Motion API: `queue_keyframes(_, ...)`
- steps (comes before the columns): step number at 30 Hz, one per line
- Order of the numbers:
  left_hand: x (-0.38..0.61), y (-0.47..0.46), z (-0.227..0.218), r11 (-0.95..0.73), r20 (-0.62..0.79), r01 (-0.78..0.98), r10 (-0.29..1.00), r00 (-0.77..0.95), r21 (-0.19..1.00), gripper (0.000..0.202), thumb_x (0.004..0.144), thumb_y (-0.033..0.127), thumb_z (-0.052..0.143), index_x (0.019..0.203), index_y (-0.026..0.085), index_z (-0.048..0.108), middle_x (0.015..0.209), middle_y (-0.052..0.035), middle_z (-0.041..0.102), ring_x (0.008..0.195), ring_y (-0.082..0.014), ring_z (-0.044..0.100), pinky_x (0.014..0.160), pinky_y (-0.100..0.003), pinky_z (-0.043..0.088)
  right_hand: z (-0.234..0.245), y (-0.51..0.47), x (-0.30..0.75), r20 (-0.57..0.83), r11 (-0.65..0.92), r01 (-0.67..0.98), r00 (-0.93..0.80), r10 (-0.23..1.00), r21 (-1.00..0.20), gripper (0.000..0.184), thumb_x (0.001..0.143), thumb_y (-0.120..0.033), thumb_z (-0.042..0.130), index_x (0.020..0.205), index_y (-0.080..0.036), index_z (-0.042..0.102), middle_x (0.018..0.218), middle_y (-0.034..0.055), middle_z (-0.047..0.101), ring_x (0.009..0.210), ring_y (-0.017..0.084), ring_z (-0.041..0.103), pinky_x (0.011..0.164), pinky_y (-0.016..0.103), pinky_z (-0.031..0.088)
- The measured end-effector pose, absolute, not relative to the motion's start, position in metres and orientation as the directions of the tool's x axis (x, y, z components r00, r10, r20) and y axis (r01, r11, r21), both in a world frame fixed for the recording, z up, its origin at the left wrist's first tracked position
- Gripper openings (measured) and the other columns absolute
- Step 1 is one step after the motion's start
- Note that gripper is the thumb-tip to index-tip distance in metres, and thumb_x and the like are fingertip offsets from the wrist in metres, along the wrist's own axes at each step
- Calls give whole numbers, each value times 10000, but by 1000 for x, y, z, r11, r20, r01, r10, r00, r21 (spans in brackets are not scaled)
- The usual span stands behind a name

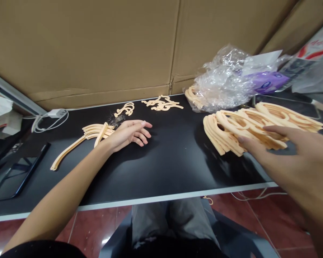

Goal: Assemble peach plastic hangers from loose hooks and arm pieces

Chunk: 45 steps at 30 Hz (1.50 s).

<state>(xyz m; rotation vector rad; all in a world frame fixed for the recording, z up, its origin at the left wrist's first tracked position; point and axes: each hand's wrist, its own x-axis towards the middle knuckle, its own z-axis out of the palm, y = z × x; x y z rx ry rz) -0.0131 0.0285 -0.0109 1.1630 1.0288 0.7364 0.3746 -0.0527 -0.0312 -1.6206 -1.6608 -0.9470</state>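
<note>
My left hand [131, 134] is held just above the black table, palm turned inward, fingers apart and nothing in them. Beside its wrist lies a small group of cream-coloured curved plastic strips [98, 131], one of them crossing the others. A longer curved strip [67, 152] reaches from the group toward the front left. On the right, my right hand [290, 150] is over a row of nested cream curved plastic pieces [242, 125] with large loops. Its thumb and forefinger are spread at the near side of the row; whether they touch it I cannot tell.
Small cream hook-shaped pieces [125, 109] and branching pieces [163, 103] lie at the back. Clear plastic bags [223, 82] and a purple packet [269, 81] stand behind the row. A phone [21, 172] and white cable [51, 120] are left. Cardboard [97, 46] walls the back.
</note>
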Motion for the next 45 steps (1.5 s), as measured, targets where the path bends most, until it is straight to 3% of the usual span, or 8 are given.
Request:
queue_keyframes(3,-13,29,-12,258,-256,49,885,387,965,330,913,381,706,1079,96,691,813,-98,741,656,-170,725,529,-214,595,-36,-52,370,834,-19,992,-92,543,121,502,816,-662,624,852,-180,757,635,97,726,717,303,709,607,374,434)
queue_keyframes(10,-14,29,-11,242,-245,59,884,398,968,402,845,418,780,1072,95,701,834,-97,738,678,-169,721,547,-222,601,-44,-51,360,798,135,985,-166,579,107,440,865,-560,667,963,-140,752,972,127,796,931,316,717,896,440,536)
queue_keyframes(19,-11,28,-13,219,-243,105,879,410,970,340,800,361,816,1016,114,727,821,-77,738,666,-144,712,548,-203,589,-16,-41,324,824,351,935,-240,514,54,290,843,-431,737,986,-178,741,1002,145,786,967,328,713,914,487,552)
queue_keyframes(25,-7,26,-15,-23,-32,180,954,298,983,174,787,236,748,909,113,730,684,-36,702,530,-135,659,452,-216,526,-4,7,223,659,618,764,-371,654,-183,224,932,-315,592,992,-166,749,1030,112,776,1034,298,664,948,464,500)
queue_keyframes(30,-23,40,-5,-363,420,325,899,-125,873,92,792,148,661,724,132,721,547,21,612,427,-58,490,427,-176,386,-28,43,165,387,621,726,-503,772,-295,295,974,-218,487,1114,-119,728,1159,139,737,1140,306,595,968,455,459)
queue_keyframes(35,-57,59,0,-322,499,436,775,-388,840,172,845,183,592,744,162,730,572,23,618,466,-68,464,490,-195,376,-36,38,124,336,807,524,-735,590,-272,356,1002,-191,437,1261,-107,666,1334,159,659,1221,304,538,984,454,460)
queue_keyframes(40,-79,68,-14,-148,516,678,767,-381,720,132,784,146,625,814,158,753,716,-22,703,659,-138,610,708,-259,478,-42,25,102,391,902,355,-815,427,-246,362,1034,-253,427,1321,-174,632,1425,135,605,1296,306,474,1005,486,428)
queue_keyframes(45,-78,65,-30,-116,467,860,871,-152,497,207,816,196,601,932,160,769,824,-79,730,771,-223,644,793,-351,493,-41,27,112,433,861,395,-747,505,-322,233,1002,-279,504,1016,-164,706,1155,142,703,1171,288,537,948,452,425)
